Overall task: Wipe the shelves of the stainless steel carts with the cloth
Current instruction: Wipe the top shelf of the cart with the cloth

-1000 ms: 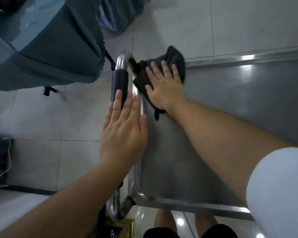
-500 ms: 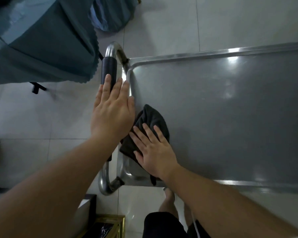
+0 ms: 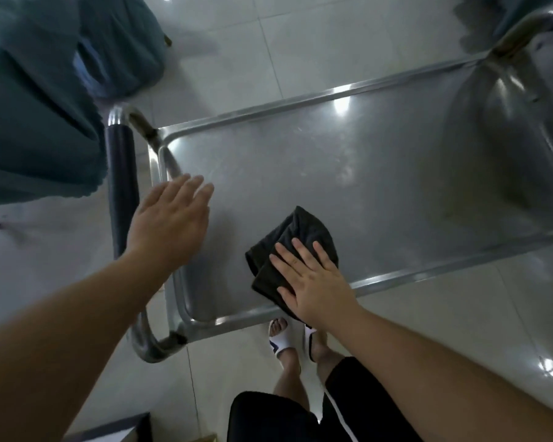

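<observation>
On the cart's steel shelf (image 3: 348,173), near its front rim, lies a dark cloth (image 3: 295,250). The right hand (image 3: 313,282) presses it flat, fingers (image 3: 300,250) straight. The left hand (image 3: 170,224), fingers spread and holding nothing, is above the shelf's left rim beside the cart handle (image 3: 122,186).

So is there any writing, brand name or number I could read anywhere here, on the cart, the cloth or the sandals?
None: no readable text shows in this view.
The steel cart shelf shows only glare spots.
The dark cloth under the right hand is plain.
The handle's dark grip carries no label.
The white sandals have dark markings, no letters I can make out.
</observation>
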Motion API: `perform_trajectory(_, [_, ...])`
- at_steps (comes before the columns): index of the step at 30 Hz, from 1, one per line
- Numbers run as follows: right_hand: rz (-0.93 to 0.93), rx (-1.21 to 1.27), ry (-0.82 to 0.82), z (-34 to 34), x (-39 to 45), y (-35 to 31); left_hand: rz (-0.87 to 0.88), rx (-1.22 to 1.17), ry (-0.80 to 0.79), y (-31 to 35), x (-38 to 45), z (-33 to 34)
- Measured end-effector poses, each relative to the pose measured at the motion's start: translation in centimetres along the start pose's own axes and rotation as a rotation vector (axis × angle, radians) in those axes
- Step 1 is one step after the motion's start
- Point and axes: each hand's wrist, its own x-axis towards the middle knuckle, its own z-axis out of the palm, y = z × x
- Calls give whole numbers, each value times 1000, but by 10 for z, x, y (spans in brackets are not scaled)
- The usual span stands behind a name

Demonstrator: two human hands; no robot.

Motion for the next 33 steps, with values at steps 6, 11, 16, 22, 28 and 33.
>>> perform_trajectory(6, [52,27,29,-10,16,-10,-126,-269,-102,91,11,17])
perform_trajectory(11, [36,62,83,4,6,15,-206,-378,-122,138,16,28])
perform_trajectory(16, [149,99,184,13,-26,79,-278,-442,-138,174,26,28])
perform_trajectory(22, [244,63,205,10,-66,190,-335,-478,-115,235,52,31])
perform_trajectory(28, [326,-2,172,-1,-106,307,-391,-503,-49,288,79,47])
perform_trajectory(33, [444,-11,170,-12,-137,401,-449,-461,-24,299,92,61])
